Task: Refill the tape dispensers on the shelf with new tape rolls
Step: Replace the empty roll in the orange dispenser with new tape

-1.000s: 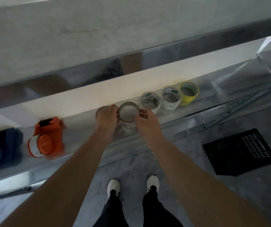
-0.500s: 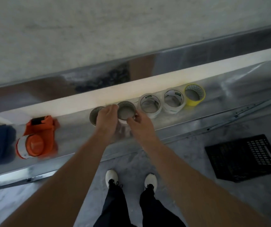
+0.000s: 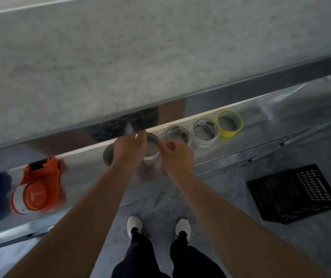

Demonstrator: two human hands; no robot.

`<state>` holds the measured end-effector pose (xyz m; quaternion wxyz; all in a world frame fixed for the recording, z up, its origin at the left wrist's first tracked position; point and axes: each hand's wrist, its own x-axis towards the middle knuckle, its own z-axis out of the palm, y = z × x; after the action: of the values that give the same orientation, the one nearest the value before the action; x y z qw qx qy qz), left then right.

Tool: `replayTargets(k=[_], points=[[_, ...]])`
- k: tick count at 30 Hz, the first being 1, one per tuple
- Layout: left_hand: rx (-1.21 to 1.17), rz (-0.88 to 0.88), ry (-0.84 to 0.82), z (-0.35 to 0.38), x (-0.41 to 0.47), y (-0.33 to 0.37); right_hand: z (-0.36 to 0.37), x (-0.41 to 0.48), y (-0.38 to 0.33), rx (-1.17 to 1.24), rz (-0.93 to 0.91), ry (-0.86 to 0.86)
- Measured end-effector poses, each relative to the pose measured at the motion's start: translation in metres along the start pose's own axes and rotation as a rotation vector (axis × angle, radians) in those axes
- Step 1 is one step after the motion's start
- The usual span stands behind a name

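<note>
Both our hands, left (image 3: 129,149) and right (image 3: 177,157), pinch a clear roll (image 3: 151,146) on the shelf (image 3: 84,173), at 12 o'clock. Light, stiff, slippery; hold its rim.

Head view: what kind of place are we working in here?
Probably a stockroom or workshop: a bare metal shelf against a concrete wall, a concrete floor with a black plastic crate, and tape rolls beside an orange tape dispenser.
</note>
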<state>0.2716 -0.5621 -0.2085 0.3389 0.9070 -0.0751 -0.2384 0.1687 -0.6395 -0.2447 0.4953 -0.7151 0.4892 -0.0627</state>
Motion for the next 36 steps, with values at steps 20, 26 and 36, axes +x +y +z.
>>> replayTargets(k=[20,26,36], points=[[-0.136,-0.126,-0.373,0.037,0.014,0.042,-0.038,0.022,0.015,-0.009,0.149,0.088],[-0.208,-0.146,-0.348,0.045,0.011,0.043,-0.038,0.022,0.013,-0.009,0.143,0.084],[-0.394,-0.194,-0.301,0.037,0.004,0.034,-0.048,0.023,0.005,0.000,0.183,0.089]])
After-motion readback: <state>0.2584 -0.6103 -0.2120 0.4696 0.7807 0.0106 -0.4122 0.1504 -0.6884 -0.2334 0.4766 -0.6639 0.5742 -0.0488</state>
